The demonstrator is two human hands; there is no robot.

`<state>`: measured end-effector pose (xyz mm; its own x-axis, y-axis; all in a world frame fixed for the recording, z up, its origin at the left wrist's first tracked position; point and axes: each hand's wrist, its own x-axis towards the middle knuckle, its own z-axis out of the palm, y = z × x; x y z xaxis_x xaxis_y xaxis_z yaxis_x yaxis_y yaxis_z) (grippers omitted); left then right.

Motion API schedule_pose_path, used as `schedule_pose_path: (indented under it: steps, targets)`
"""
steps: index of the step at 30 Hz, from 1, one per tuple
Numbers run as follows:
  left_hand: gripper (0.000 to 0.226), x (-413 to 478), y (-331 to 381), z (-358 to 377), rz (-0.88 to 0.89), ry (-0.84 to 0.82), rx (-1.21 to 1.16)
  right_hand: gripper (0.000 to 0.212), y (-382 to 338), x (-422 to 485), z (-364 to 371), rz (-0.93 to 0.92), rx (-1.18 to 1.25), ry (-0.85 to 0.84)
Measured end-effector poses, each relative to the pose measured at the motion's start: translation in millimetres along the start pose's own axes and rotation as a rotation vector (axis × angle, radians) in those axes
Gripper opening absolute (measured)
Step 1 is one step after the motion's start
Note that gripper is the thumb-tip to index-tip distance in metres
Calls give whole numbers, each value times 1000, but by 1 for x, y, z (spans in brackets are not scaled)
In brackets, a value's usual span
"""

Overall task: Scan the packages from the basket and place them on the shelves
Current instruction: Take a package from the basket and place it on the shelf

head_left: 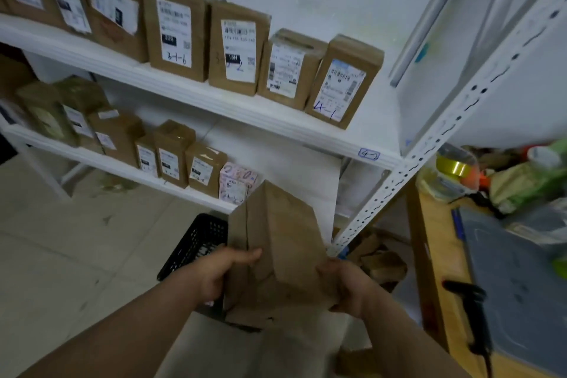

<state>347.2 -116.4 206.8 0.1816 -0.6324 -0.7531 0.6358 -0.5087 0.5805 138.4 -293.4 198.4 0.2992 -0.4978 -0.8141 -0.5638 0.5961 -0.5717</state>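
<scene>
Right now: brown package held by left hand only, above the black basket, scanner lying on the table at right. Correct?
No. The head view shows both the left hand and the right hand gripping the brown package. The rest holds: it is above the black basket, scanner lying on the table at right.

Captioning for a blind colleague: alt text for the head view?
Left hand and right hand hold a brown package above a black basket. Ahead, white shelves carry labelled packages; a black scanner lies on the table, right.
</scene>
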Motion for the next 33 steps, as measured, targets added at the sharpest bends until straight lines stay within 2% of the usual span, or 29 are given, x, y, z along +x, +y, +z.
schedule_pose_path:
  steps: [2, 4, 6, 9, 12, 16, 18, 21, 23, 25, 28, 33]
  targets:
    - [51, -17, 4, 7, 15, 7, -119, 40, -6, -16, -6, -71, -67, -17]
    - [58, -33, 7, 17, 24, 47, -213, 34, -12, -26, -13, -158, -104, 9]
    - [60, -42, 7, 27, 43, 86, -266, 38, -15, -29, -21, -251, -182, 51]
    - [59, -48, 1, 40, 74, 90, -262, 37, -13, -44, -38, -265, -280, 43]
    - [61, -56, -6, 52, 115, 103, -266, 20, -5, -69, -61, -217, -167, 24]
    - [71, -68, -12, 69, 162, 95, -284, 34, 3, -88, -91, -227, 50, -33]
    - [81, -72, -16, 77, 172, 75, -297, 35, 5, -98, -103, -254, 154, -104]
    - [92, -78, -22, 93, 187, 49, -247, 45, 11, -106, -117, -290, 237, -192]
    - [85, -83, -25, 106, 209, 81, -196, 50, 12, -113, -122, -308, 241, -209]
    - [78, -83, -27, 114, 201, 93, -147, 40, 12, -126, -126, -360, 158, -164]
    - [86, -83, -27, 127, 204, 77, -55, 27, 11, -132, -137, -464, 47, -96]
    - [55, -90, -25, 167, 250, 81, 125, 29, 2, -147, -153, -549, -39, -81]
